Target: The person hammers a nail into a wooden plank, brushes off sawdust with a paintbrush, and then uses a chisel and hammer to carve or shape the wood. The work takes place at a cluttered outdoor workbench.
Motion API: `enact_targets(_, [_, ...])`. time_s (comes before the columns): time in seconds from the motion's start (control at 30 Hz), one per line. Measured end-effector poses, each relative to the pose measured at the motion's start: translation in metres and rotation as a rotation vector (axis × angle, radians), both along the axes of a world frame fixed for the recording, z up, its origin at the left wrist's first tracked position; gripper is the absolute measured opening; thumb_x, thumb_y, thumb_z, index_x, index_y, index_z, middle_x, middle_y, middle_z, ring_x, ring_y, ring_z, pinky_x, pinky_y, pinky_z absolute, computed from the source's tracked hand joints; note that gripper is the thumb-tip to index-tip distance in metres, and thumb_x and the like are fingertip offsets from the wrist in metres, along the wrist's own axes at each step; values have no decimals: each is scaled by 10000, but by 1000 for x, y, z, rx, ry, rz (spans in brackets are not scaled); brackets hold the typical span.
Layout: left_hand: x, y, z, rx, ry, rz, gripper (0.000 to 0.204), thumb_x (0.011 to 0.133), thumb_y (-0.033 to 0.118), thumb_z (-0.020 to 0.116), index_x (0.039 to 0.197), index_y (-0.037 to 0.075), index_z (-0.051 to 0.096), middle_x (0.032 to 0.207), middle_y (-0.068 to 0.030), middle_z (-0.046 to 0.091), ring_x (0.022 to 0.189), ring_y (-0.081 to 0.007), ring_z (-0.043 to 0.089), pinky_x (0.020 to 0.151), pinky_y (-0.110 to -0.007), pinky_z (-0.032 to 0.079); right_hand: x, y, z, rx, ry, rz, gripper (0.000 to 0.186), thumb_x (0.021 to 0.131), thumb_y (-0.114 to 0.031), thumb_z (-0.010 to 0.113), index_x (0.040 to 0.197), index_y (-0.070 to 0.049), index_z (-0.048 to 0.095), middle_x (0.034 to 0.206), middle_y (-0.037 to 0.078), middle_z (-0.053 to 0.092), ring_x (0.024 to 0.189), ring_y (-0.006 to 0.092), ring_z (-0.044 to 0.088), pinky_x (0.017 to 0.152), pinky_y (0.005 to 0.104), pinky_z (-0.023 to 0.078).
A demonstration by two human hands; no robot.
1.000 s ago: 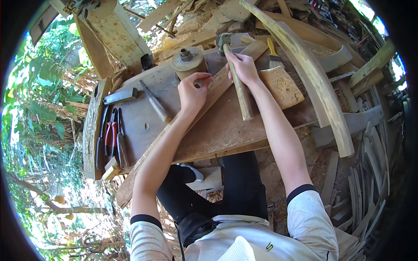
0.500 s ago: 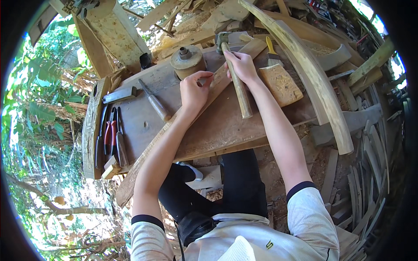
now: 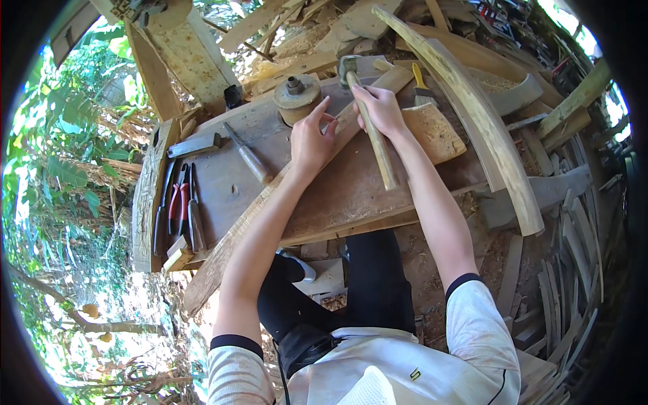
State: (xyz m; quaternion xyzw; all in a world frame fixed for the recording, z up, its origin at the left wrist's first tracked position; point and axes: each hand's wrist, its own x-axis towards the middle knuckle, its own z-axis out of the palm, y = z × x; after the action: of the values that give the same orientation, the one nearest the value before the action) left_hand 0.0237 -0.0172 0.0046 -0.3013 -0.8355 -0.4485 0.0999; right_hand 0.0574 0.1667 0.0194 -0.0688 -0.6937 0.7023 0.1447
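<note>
My right hand (image 3: 382,111) is closed round the wooden handle of a hammer (image 3: 380,150), high up near its dark metal head. The hammer lies slanted above the worktable (image 3: 337,202), head pointing away from me. My left hand (image 3: 312,143) rests over a long wooden board (image 3: 233,253), index finger stretched out and fingers apart, with nothing visible in them. That board runs diagonally across the table and sticks out past its near left edge. Just beyond my left hand stands a round wooden block (image 3: 297,96) with a metal piece on top.
A chisel-like tool with a wooden handle (image 3: 253,162), red-handled pliers (image 3: 179,202) and a flat metal-and-wood tool (image 3: 194,145) lie at left. A yellow-handled brush (image 3: 421,84) and wood block (image 3: 434,133) are at right. A long curved pole (image 3: 479,121) crosses the right side.
My left hand's fingers have gone from a pinch to spread apart, and the hand has shifted slightly right and nearer. My right hand still grips the hammer, moved only a little.
</note>
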Motion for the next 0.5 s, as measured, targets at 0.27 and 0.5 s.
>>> enact_targets(0.27, [0,-5,-2,7,-1,-17,707,858,99,732,1506,13,463,959,-97,775,818,-337,724,782,-437,557,81,-30,41,-83,-66,43,372,1038,-359,604,904,-13,636,688,46,608,456,134,578,407,282,429])
enact_targets(0.5, [-5,-6,-8,50,96,-16,743,829,108,793,1499,13,487,919,-70,784,594,-187,642,637,-347,537,86,-45,18,-30,-53,112,345,1063,-316,569,1073,11,679,689,29,588,454,115,564,417,265,422])
